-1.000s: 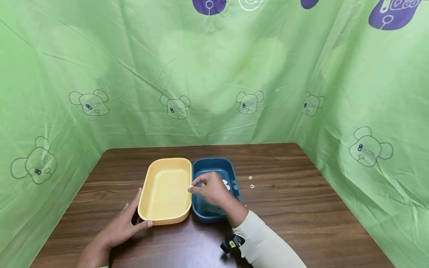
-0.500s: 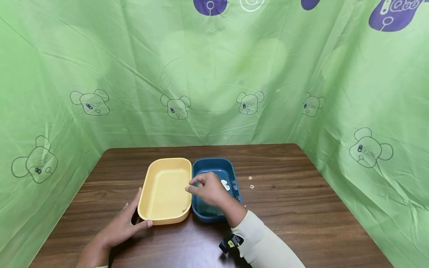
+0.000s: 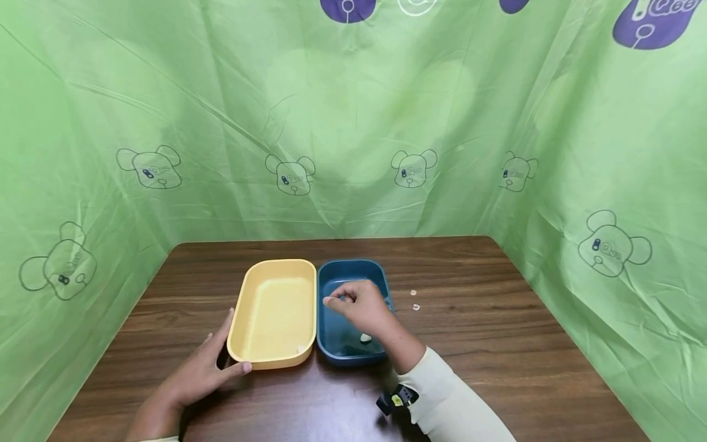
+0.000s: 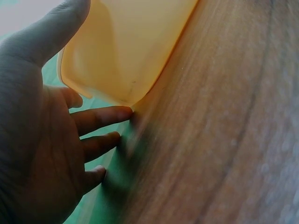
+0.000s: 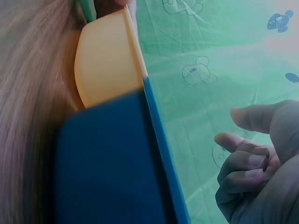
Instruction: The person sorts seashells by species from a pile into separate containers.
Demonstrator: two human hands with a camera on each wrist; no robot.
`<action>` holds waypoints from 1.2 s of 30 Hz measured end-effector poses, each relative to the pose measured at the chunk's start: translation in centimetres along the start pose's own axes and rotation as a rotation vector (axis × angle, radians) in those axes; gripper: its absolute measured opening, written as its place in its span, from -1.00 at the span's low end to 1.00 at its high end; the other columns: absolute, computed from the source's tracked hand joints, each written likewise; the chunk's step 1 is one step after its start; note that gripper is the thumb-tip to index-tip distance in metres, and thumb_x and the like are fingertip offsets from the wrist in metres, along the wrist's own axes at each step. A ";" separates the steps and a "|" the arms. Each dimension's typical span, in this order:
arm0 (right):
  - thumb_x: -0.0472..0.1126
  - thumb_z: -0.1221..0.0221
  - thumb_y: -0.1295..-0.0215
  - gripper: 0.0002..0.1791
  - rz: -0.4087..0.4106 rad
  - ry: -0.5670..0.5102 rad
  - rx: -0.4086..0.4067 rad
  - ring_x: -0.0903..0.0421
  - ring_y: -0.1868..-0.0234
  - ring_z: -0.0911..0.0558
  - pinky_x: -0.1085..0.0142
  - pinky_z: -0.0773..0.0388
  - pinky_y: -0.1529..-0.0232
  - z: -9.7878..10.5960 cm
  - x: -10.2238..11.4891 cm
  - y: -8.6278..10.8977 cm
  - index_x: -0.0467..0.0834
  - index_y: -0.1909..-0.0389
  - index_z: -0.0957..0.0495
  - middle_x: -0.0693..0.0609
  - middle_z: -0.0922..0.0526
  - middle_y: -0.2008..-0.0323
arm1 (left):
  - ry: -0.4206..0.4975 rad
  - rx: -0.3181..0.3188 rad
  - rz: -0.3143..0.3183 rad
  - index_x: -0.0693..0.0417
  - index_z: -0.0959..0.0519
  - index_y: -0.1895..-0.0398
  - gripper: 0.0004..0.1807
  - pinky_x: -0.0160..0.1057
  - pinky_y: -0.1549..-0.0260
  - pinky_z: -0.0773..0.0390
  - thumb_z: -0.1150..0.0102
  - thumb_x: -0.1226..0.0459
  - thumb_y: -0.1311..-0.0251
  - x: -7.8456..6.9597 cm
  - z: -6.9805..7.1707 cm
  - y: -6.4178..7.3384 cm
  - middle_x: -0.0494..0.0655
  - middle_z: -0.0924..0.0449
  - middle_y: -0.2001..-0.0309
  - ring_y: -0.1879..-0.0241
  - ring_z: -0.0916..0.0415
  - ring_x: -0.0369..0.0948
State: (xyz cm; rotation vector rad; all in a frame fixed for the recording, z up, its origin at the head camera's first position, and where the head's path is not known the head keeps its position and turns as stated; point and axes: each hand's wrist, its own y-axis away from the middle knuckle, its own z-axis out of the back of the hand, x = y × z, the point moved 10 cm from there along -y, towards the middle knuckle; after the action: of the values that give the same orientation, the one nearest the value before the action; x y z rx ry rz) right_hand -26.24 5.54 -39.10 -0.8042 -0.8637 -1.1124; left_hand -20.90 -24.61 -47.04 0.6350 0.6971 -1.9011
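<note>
Green cloth (image 3: 353, 123) hangs behind a brown wooden bench (image 3: 469, 344) and down both sides of it. One small white bit (image 3: 366, 338) sits inside the blue box (image 3: 337, 347), near the close end. Another pale bit (image 3: 300, 350) is in the close right corner of the yellow box (image 3: 276, 316). The two boxes stand side by side, with their long rims touching.

Over the blue box is the right hand (image 3: 359, 310). Its thumb and first finger point to the yellow box, with just a narrow gap between them, and its other fingers are curled in. The left hand (image 3: 199, 373) touches the close left corner of the yellow box. Its thumb is at the near rim, and its fingers are straight and spread wide along the side.

To the right of the blue box, two tiny pale scraps (image 3: 416, 307) lie on the bench. A black strap (image 3: 405, 395) goes round the right wrist, by a light sleeve (image 3: 455, 402). Mouse faces (image 3: 293, 178) are drawn on the cloth, with purple shapes (image 3: 654, 24) up high.
</note>
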 end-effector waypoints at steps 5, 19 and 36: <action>-0.17 -0.38 -0.49 -0.80 0.045 -0.003 -0.041 0.26 0.64 -0.28 0.41 -0.24 0.53 2.2 0.1 0.6 -0.20 0.30 -0.85 0.19 -0.30 0.71 | -0.023 -0.005 -0.005 -0.11 0.27 -0.85 0.33 -0.75 -0.39 0.43 -0.53 0.04 -0.29 0.0 0.1 -0.1 0.46 0.04 -0.73 -0.64 -0.06 0.29; -0.23 -0.37 -0.49 -0.80 -0.030 -0.042 -0.184 0.27 0.59 -0.31 0.41 -0.23 0.53 8.6 -2.8 2.3 -0.27 0.30 -0.82 0.17 -0.36 0.68 | -0.015 -0.010 -0.002 -0.19 0.27 -0.85 0.30 -0.75 -0.39 0.40 -0.51 0.02 -0.31 0.2 0.0 0.2 0.43 0.02 -0.74 -0.61 0.17 -0.50; -0.33 -0.33 -0.47 -0.86 -0.045 0.006 -0.251 0.32 0.59 -0.39 0.43 -0.31 0.53 13.1 -7.6 3.8 -0.32 0.19 -0.82 0.12 -0.50 0.64 | -0.020 0.001 0.008 -0.16 0.29 -0.85 0.31 -0.67 -0.46 0.42 -0.51 0.03 -0.32 0.2 -0.1 0.0 0.40 0.05 -0.75 -0.69 0.05 0.07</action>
State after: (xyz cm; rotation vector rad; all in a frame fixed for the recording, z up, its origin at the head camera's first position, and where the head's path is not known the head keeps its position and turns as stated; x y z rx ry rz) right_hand -26.47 21.06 -40.43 -0.9913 -0.7486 -1.2787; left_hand -20.91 -24.63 -47.26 0.6176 0.6800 -1.8977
